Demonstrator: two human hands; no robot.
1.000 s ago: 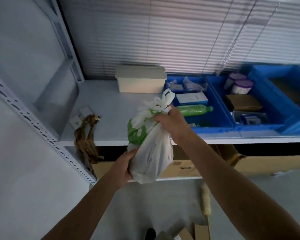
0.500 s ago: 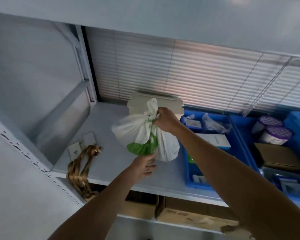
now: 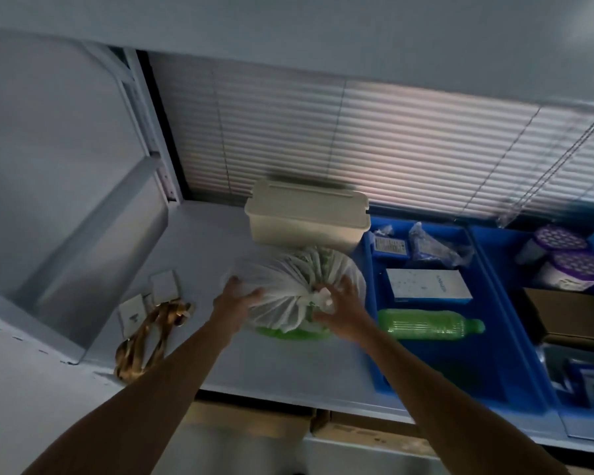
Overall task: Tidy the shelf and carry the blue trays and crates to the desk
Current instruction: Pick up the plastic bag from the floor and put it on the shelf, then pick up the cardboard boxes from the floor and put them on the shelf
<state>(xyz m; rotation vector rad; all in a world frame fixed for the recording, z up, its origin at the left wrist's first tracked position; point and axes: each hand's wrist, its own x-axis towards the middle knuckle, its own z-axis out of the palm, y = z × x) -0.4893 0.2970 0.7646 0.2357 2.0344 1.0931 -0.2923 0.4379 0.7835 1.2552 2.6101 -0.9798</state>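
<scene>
A tied bag (image 3: 288, 286) is set on the shelf (image 3: 203, 241), left of the blue trays (image 3: 426, 365), pressed by the flat left hand (image 3: 234, 303), the right hand's (image 3: 343, 310) grip at its knot unclear; no tray is yet carried.

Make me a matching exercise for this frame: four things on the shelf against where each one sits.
Things: 1 white bag; 2 cream box; 3 green bottle; 4 gold strap.
Places: A lying in the blue tray; B over the shelf's front left edge; C at the back by the blinds; D between the left hand and right hand.
Pairs: 1-D, 2-C, 3-A, 4-B.
</scene>
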